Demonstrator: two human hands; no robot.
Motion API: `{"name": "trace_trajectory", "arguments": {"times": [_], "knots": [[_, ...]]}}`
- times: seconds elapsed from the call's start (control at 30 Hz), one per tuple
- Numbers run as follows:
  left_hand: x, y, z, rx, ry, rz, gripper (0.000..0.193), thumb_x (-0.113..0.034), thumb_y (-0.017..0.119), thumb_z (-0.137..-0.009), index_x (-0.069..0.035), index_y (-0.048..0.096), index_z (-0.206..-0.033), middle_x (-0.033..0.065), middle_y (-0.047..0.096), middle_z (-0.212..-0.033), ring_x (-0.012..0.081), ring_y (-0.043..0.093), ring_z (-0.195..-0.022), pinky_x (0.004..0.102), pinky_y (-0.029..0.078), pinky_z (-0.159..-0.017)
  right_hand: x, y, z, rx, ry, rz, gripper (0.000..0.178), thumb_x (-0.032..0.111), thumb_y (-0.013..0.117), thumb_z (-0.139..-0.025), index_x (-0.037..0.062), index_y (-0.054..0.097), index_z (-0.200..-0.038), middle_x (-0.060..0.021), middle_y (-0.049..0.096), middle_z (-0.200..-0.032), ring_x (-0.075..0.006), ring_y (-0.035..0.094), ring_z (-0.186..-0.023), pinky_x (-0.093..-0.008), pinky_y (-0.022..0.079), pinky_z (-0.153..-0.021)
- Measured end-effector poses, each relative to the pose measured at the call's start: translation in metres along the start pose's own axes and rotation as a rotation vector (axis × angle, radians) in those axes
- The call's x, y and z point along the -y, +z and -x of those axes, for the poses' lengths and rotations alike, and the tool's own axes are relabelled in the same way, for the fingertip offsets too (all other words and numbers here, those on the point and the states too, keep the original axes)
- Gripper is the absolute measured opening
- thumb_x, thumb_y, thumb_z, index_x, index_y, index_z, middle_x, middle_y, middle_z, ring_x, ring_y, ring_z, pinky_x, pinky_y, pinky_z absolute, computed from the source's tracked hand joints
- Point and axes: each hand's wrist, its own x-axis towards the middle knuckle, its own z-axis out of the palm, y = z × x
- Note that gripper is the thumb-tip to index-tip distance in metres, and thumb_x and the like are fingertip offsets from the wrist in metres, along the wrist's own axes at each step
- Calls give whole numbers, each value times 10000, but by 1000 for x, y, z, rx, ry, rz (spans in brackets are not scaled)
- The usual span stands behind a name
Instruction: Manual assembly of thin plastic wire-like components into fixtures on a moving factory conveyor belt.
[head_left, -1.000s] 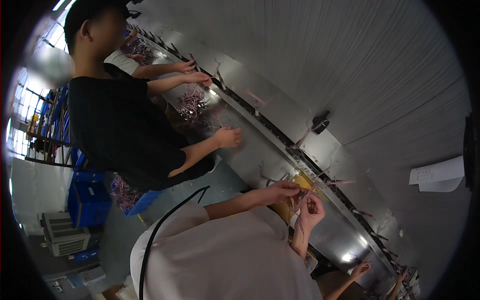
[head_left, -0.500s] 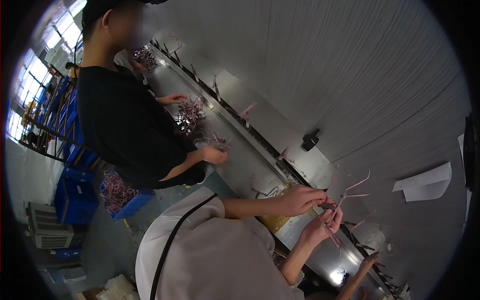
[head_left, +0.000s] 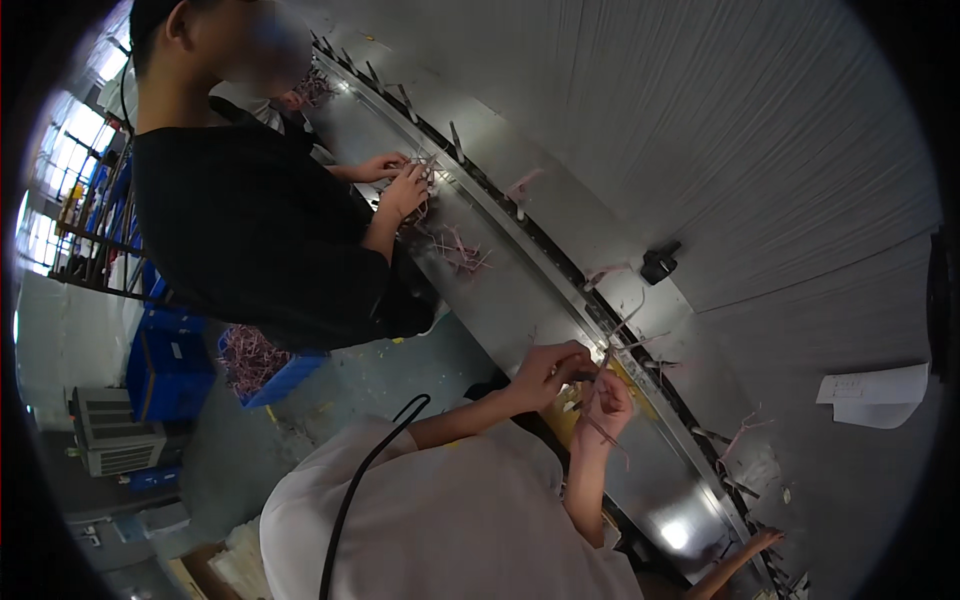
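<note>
My right hand (head_left: 607, 405) is closed around the middle of a thin, pinkish branched piece (head_left: 604, 358) that looks like a spindly twig. Its prongs stick out above the fingers, and thin ends hang below them. Close against it on the left, my left hand (head_left: 548, 374) is pinched; a small dark bit shows between its fingertips, too small to name. Both hands are held up in front of the metal bench (head_left: 520, 308). Something yellow (head_left: 640, 395) lies under and beside them.
A dark rail with prongs (head_left: 490, 187) runs along the bench, some bearing pink pieces. At left, a person in black (head_left: 250, 240) handles a pile; loose pink pieces (head_left: 460, 252) lie nearby. A blue crate (head_left: 285, 382) holds more. Another person's hand (head_left: 765, 540) reaches in lower right.
My hands, with the branched piece, have moved left and slightly up in the picture, and the view has shifted. The person in black has brought both hands together over the pile.
</note>
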Motion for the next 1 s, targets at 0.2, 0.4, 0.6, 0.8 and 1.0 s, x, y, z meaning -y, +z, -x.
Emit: {"name": "trace_trajectory", "arguments": {"times": [0.2, 0.4, 0.6, 0.8, 1.0], "knots": [[29, -36, 11, -412, -116, 210, 212, -142, 414, -1060, -25, 575, -1133, 33, 658, -867, 83, 573, -649, 245, 495, -613, -38, 52, -36, 180, 70, 407, 228, -128, 667, -790, -48, 692, -1002, -77, 697, -949, -148, 655, -895, -264, 515, -808], [77, -104, 30, -519, -283, 331, 309, -270, 414, -1080, -23, 597, -1110, 36, 630, -812, 82, 580, -644, 229, 480, -579, -97, 121, -111, 209, -80, 598, 208, -21, 711, -800, -30, 717, -1008, -102, 739, -945, -165, 681, -932, -285, 500, -876], [106, -139, 45, -619, -385, 317, 299, -275, 454, -1065, -48, 631, -983, 30, 638, -778, 103, 604, -659, 252, 499, -599, -145, 162, -214, 31, -150, 667, 194, 2, 712, -829, -46, 703, -1017, -103, 730, -950, -153, 690, -922, -283, 520, -845], [126, -141, 37, -551, -423, 329, 295, -263, 456, -1059, -46, 636, -976, 36, 644, -769, 108, 611, -648, 246, 502, -596, -174, 93, -242, -109, -154, 501, 193, -24, 658, -890, -78, 667, -1075, -118, 716, -959, -153, 687, -907, -261, 533, -823], [125, -129, 19, -457, -472, 336, 267, -218, 474, -1054, -34, 647, -965, 22, 627, -745, 75, 562, -628, 225, 461, -583, -160, 27, -221, -275, -231, 566, 175, -54, 651, -891, -77, 664, -1064, -116, 715, -948, -139, 679, -895, -239, 525, -825]]}}
